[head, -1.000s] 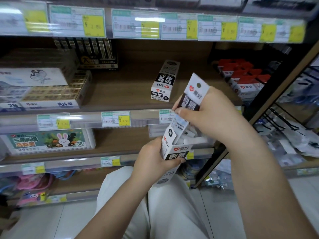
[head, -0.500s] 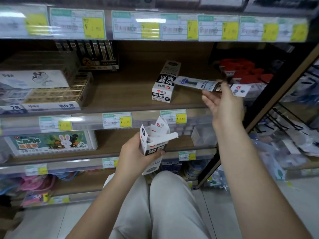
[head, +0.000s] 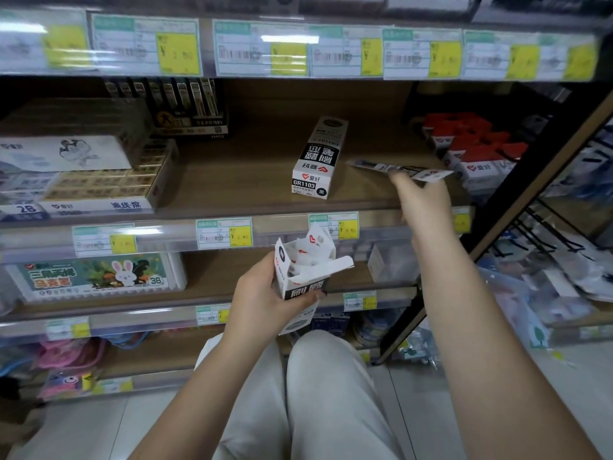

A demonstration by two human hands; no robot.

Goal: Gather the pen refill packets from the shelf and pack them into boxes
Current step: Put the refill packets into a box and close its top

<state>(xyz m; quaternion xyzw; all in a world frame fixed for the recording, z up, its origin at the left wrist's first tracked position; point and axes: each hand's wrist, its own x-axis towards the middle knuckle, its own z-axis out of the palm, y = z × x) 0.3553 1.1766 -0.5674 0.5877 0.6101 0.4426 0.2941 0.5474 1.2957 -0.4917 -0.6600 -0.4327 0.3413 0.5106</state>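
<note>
Left hand (head: 265, 293) gripped part-filled open box (head: 300, 277); right hand (head: 421, 197) pinched refill packet (head: 398, 168) over shelf (head: 238, 180); packing unfinished.

Wood-grain shelf (head: 252, 180), glossy packet (head: 398, 168)

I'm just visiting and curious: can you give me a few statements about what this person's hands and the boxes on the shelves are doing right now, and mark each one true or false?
1. The left hand grips an open white-and-black cardboard box with packets standing in it. True.
2. The right hand is empty. False: it pinches a long flat pen refill packet.
3. A closed white-and-black GR1103 box lies on the wooden shelf board. True.
4. The red-topped boxes sit at the shelf's left end. False: they sit at its right end.
</note>
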